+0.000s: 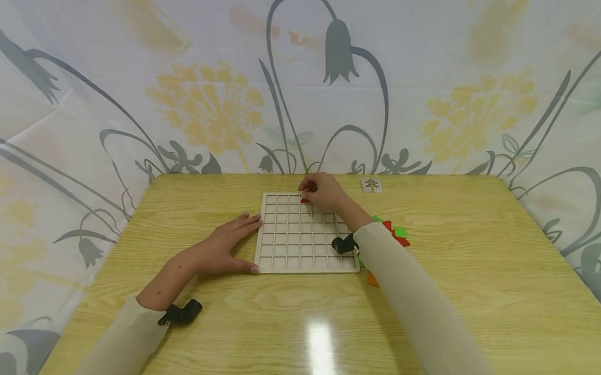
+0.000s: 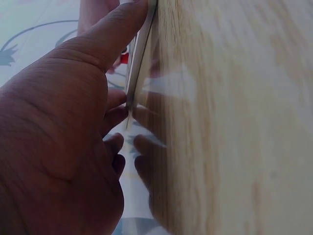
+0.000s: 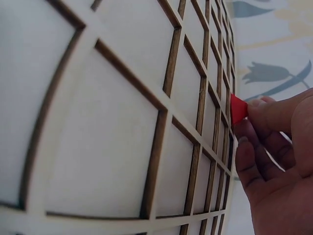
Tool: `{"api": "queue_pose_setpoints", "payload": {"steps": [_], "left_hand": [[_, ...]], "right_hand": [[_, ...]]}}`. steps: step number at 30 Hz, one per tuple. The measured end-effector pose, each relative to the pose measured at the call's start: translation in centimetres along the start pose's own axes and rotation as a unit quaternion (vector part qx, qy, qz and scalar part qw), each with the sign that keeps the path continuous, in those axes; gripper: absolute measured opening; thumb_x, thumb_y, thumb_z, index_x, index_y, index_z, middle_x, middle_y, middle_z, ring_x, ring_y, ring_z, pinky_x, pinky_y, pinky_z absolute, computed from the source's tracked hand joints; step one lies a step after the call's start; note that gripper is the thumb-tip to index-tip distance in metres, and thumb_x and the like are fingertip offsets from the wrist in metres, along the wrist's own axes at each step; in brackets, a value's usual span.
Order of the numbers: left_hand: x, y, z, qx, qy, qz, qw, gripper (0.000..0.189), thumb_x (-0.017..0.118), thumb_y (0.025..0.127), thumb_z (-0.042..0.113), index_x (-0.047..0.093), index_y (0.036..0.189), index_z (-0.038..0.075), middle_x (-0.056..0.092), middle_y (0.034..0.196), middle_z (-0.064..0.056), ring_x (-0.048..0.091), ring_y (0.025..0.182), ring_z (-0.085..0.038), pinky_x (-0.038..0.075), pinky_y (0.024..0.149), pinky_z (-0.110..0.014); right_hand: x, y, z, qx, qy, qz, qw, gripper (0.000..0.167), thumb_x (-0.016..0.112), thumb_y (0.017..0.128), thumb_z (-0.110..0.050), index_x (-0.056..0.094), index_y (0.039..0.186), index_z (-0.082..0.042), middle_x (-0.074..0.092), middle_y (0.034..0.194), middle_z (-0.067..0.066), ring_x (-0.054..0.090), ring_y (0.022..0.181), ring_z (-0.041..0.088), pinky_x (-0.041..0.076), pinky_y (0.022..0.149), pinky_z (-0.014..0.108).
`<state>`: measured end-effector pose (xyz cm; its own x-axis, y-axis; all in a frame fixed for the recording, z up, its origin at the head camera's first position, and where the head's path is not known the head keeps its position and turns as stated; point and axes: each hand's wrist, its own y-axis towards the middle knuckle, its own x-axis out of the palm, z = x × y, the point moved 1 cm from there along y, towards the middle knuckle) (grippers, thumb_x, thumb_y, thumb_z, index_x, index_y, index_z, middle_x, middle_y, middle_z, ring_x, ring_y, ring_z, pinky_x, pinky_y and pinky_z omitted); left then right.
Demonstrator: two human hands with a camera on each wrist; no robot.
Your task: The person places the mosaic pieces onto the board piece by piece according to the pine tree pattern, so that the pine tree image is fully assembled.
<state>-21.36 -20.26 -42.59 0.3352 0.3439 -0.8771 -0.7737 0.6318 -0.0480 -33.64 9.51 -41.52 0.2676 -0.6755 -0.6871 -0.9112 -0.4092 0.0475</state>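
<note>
A pale wooden grid board [image 1: 292, 243] with square cells lies flat on the table. My left hand [image 1: 223, 245] rests at its left side, fingers extended, with the thumb at the near left corner and fingertips at the edge; the left wrist view shows the thumb [image 2: 98, 44] against the board's rim. At the board's far edge my right hand [image 1: 325, 192] pinches a small red tile [image 3: 238, 108] between thumb and fingers. One edge of that tile meets the grid in the right wrist view. The right forearm covers part of the board's right side.
Right of the board lie loose red, green and orange pieces, among them a green tile [image 1: 400, 232] and an orange piece [image 1: 372, 279], partly under the right sleeve. A small patterned card [image 1: 371, 185] lies near the table's back edge. A floral cloth [image 1: 297, 99] hangs behind.
</note>
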Motion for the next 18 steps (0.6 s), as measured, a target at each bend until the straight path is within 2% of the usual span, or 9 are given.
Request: {"api": "queue_pose_setpoints", "payload": {"steps": [8,18], "left_hand": [[-0.07,0.05,0.18,0.000,-0.003,0.000,1.0000,0.106,0.083,0.088,0.056,0.031,0.169,0.011,0.022,0.177,-0.009,0.011,0.163,-0.038,0.019,0.125,-0.069],[-0.03,-0.13,0.17,0.001,0.001,0.000,1.0000,0.107,0.083,0.088,0.057,0.031,0.168,0.009,0.023,0.176,-0.011,0.013,0.163,-0.040,0.020,0.124,-0.069]], "right_hand": [[-0.07,-0.12,-0.14,0.005,-0.006,0.006,1.0000,0.016,0.063,0.104,-0.006,0.074,0.115,-0.001,0.071,0.111,0.015,0.067,0.106,0.030,0.055,0.094,0.043],[-0.08,-0.43,-0.06,-0.006,-0.044,0.019,0.9988,0.013,0.068,0.103,-0.006,0.080,0.108,-0.004,0.076,0.109,0.012,0.070,0.105,0.030,0.057,0.095,0.043]]}}
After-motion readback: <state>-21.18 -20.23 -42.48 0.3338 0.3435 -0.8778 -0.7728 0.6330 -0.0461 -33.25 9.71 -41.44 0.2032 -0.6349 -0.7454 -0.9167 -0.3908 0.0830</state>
